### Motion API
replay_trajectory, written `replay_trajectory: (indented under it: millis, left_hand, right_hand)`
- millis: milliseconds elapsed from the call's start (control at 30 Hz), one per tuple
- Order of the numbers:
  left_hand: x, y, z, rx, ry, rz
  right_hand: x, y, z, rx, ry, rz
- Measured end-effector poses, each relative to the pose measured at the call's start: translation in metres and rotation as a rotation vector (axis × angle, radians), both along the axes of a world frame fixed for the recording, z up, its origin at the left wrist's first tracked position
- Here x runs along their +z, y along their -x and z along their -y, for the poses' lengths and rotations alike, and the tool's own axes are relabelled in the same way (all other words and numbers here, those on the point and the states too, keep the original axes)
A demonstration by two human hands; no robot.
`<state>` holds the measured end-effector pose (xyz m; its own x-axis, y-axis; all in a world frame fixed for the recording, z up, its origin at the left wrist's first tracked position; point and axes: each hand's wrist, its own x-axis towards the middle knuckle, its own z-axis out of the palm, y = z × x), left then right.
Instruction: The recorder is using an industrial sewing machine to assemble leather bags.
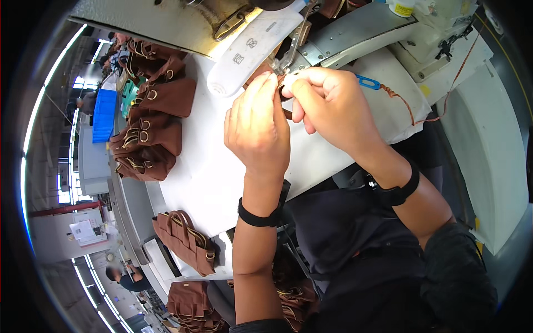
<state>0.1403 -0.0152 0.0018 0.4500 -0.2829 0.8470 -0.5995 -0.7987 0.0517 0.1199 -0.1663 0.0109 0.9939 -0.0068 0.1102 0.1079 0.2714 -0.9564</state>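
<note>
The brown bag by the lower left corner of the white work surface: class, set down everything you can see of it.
The brown bag looks like leather, with arched handles in matching brown, a gold-toned zip along its top and a metal ring at its right end. It sits slantwise by the corner of the white work surface. Neither the left hand nor the right hand touches it. Its contents are hidden.

wristbands point(257, 215): two, black | sleeves point(458, 269): short, dark | clothing point(344, 236): dark
</note>
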Motion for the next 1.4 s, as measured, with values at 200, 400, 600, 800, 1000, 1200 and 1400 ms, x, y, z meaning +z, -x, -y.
replay_trajectory:
  millis: [200, 400, 600, 800, 1000, 1200, 1400]
  left_hand:
    - [-0.002, -0.002, 0.0, -0.008, 0.0, 0.028]
    - [-0.003, -0.004, 0.002, -0.037, 0.042, 0.034]
    - [-0.001, -0.004, 0.0, -0.015, -0.001, 0.015]
    - [0.002, -0.003, 0.0, 0.008, -0.027, 0.004]
    - [0.001, -0.002, 0.005, 0.035, -0.009, 0.006]
    - [-0.003, -0.005, 0.005, 0.039, -0.005, 0.036]
    - [-0.003, -0.006, 0.004, -0.011, 0.042, 0.034]
  right_hand:
    - [0.009, -0.004, 0.018, -0.107, 0.099, 0.086]
    - [0.022, -0.028, 0.029, 0.04, 0.224, 0.112]
    - [0.01, -0.035, 0.023, -0.043, 0.245, 0.261]
    - [0.009, -0.037, 0.021, -0.063, 0.323, 0.231]
    - [0.017, -0.033, 0.023, -0.057, 0.296, 0.176]
    - [0.019, -0.033, 0.021, -0.06, 0.287, 0.176]
    - [0.02, -0.03, 0.024, -0.015, 0.242, 0.125]
